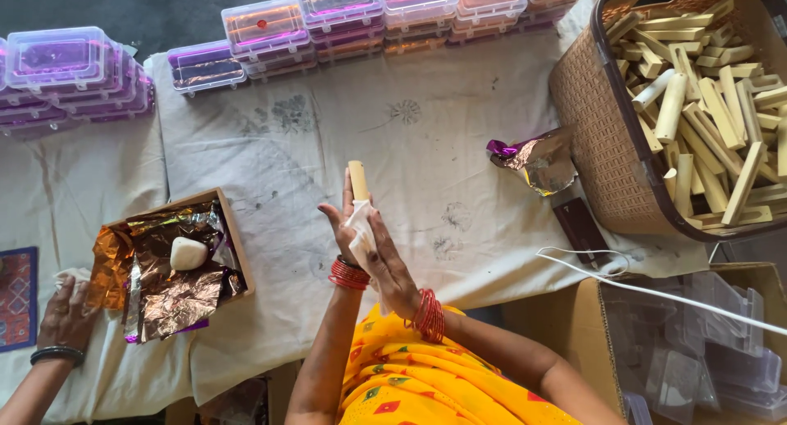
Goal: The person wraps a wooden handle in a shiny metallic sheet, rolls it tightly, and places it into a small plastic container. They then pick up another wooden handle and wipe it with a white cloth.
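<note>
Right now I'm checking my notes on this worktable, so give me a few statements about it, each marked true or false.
1. Both hands, left hand and right hand, hold a pale stick upright with a white cloth. True.
2. The woven basket is empty. False: it is full of pale sticks.
3. A white lump lies on foil in the wooden tray. True.
4. The clear lidded boxes are stacked inside the basket. False: they line the cloth's far edge.
</note>
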